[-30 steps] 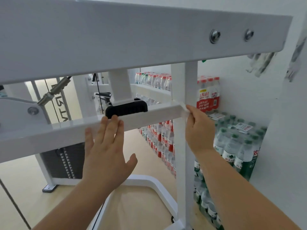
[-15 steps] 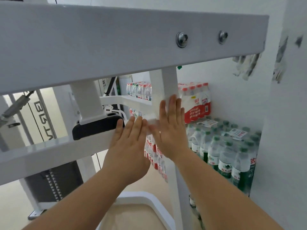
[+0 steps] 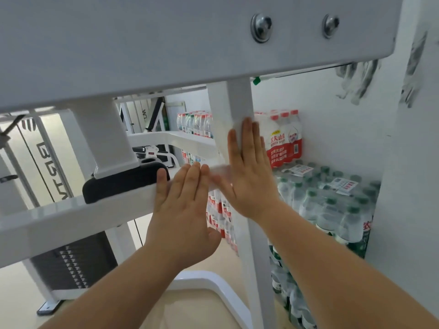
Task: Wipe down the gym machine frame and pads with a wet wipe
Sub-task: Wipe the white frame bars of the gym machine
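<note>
Wiping frame upright | right hand [image 3: 247, 176] flat, fingers straight, pressing wet wipe [image 3: 222, 138] onto upright post [image 3: 240, 100], wipe edge showing beside fingertips | left hand [image 3: 183, 210] flat, bracing on crossbar [image 3: 71, 217] | next, judged: slide wipe along post; black pad [image 3: 118, 184], left of bracing hand, outstanding.

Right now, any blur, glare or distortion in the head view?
Head view: soft, even light with no hard shadows; faint sheen on the cross bar; wide-angle stretch makes the top beam loom; the wet wipe under the right hand is slightly smeared; the water bottles behind look soft.
</note>
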Demonstrator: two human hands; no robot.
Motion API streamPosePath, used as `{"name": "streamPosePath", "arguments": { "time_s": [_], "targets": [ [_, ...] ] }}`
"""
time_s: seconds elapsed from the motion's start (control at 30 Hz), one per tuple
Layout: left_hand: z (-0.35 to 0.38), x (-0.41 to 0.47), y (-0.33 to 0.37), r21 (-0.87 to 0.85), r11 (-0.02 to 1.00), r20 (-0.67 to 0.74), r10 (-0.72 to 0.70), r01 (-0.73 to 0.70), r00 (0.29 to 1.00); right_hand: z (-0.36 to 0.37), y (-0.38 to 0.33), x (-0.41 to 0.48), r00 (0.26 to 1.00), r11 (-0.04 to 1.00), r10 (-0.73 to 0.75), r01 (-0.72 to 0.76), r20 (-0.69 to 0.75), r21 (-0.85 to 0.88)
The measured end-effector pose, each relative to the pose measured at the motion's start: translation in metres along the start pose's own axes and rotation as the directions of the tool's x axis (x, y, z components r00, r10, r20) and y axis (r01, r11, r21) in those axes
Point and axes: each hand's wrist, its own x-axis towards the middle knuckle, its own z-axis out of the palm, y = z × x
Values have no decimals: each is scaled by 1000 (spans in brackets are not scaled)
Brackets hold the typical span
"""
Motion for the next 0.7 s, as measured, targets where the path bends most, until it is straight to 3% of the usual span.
{"name": "streamPosePath", "arguments": {
  "time_s": [0.2, 0.47, 0.7],
  "targets": [
    [-3, 0, 1, 29, 999, 8, -15, 15, 1000, 27, -6, -104, 987, 997, 55, -64, 151, 52],
    [-5, 0, 3, 19, 1000, -18, -18, 18, 1000, -8, -3, 6, 998, 998, 43, -45, 34, 49],
    [-12, 0, 7, 76, 996, 0, -55, 55, 999, 32, 9, -142, 973, 996, 43, -60, 226, 69]
  ]
}}
